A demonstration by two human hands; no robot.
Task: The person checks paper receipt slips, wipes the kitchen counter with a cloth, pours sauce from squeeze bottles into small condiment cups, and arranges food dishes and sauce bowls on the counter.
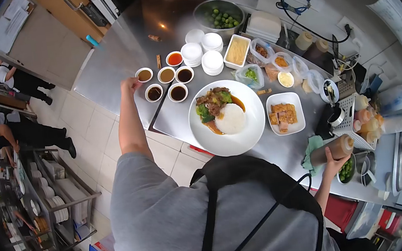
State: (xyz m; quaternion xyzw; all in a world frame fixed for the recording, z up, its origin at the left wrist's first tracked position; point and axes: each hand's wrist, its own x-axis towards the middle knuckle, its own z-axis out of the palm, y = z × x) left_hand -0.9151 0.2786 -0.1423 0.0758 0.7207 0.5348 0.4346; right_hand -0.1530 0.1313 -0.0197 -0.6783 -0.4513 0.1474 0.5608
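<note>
At the counter's left edge, my left hand (129, 86) pinches the rim of a small white sauce bowl (144, 75) with brown sauce in it. Several more sauce bowls stand beside it, with dark, brown and red-orange sauces. My right hand (336, 163) is wrapped around a squeeze bottle (333, 151) of brown sauce, tilted over on the right next to a green cloth (312, 154). Between my arms sits a large white plate (233, 144) with a dome of rice (231, 120), meat in sauce and broccoli. Right of it is a square white dish (283, 97) with sliced crispy meat.
Stacks of small white bowls (212, 62) and a metal bowl of green limes (222, 18) stand at the back. Bags and tubs of garnish (262, 50) line the wall side, near a white basket of bottles (358, 121). Two people (26, 129) stand by shelving on the left.
</note>
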